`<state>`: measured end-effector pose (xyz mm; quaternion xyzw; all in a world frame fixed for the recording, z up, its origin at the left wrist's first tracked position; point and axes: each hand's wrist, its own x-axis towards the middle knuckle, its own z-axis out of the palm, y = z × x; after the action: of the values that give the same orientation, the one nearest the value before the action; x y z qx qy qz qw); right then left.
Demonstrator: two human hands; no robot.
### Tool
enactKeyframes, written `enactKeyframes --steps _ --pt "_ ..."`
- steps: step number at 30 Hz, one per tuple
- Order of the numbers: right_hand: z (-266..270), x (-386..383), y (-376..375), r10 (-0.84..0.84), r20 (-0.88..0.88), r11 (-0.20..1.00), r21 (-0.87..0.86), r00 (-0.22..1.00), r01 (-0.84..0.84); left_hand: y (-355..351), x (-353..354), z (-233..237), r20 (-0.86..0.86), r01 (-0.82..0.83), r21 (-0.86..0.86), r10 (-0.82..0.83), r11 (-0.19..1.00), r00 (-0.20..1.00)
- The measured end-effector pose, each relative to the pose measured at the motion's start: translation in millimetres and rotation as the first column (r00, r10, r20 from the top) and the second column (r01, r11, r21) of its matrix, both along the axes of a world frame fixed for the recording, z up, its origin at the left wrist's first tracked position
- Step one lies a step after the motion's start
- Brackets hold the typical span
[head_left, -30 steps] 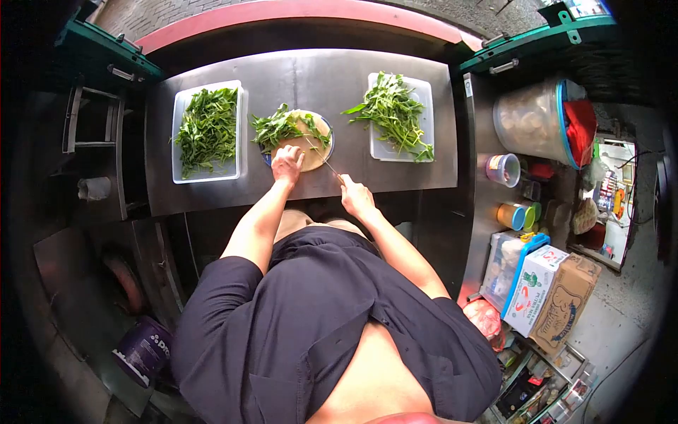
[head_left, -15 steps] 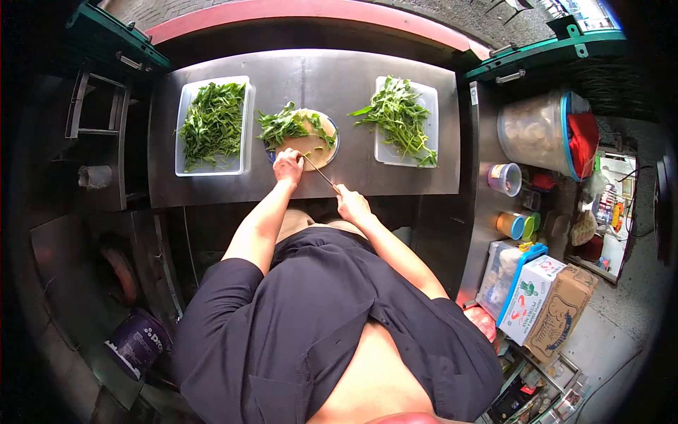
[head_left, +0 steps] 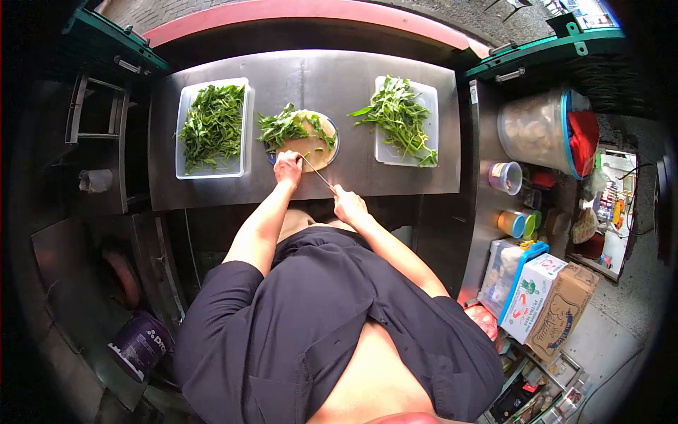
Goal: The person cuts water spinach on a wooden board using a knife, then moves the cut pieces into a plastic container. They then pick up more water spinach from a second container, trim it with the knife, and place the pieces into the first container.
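My right hand (head_left: 349, 205) is wrapped round the handle of a knife (head_left: 319, 174), whose thin blade points up and left over the near edge of a round cutting board (head_left: 324, 157). At the blade's tip my left hand (head_left: 288, 168) is closed, fingers bent together on the board's near left edge; what it pinches is too small to make out. Just beyond it lies a heap of leafy greens (head_left: 281, 126) on the board, with a few loose bits of cut stem and leaf to the right.
On the metal table (head_left: 311, 74), a clear tray (head_left: 245, 134) of greens stands left and another tray (head_left: 428, 106), heaped with long-stemmed greens (head_left: 402, 116), right. Tubs, a large lidded container (head_left: 526, 127) and cardboard boxes (head_left: 561, 311) line the right side. A purple bucket (head_left: 138, 346) stands low left.
My right hand and the knife handle have shifted very slightly left. My left hand stays at the board's edge, and the greens look unchanged.
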<state>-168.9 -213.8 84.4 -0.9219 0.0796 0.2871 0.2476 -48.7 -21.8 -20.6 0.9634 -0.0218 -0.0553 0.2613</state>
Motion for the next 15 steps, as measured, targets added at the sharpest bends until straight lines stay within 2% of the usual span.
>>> enactKeyframes --steps 2,3,10,15 --pt "1 0 0 -0.001 0.006 1.0 0.002 1.0 0.001 3 -2 2 0.095 0.103 0.003 -0.103 0.995 0.99" --pt "1 0 0 -0.001 0.009 1.0 0.004 1.0 0.001 3 -4 3 0.095 0.104 0.004 -0.104 0.995 0.99" --pt "-3 5 -6 -0.025 0.001 0.999 -0.028 1.0 0.025 -4 -9 8 0.116 -0.013 -0.016 0.015 1.0 0.993" --pt "-5 -10 -6 -0.036 -0.045 0.997 -0.065 0.998 0.033 1 -7 8 0.059 -0.009 -0.024 0.01 1.0 0.998"
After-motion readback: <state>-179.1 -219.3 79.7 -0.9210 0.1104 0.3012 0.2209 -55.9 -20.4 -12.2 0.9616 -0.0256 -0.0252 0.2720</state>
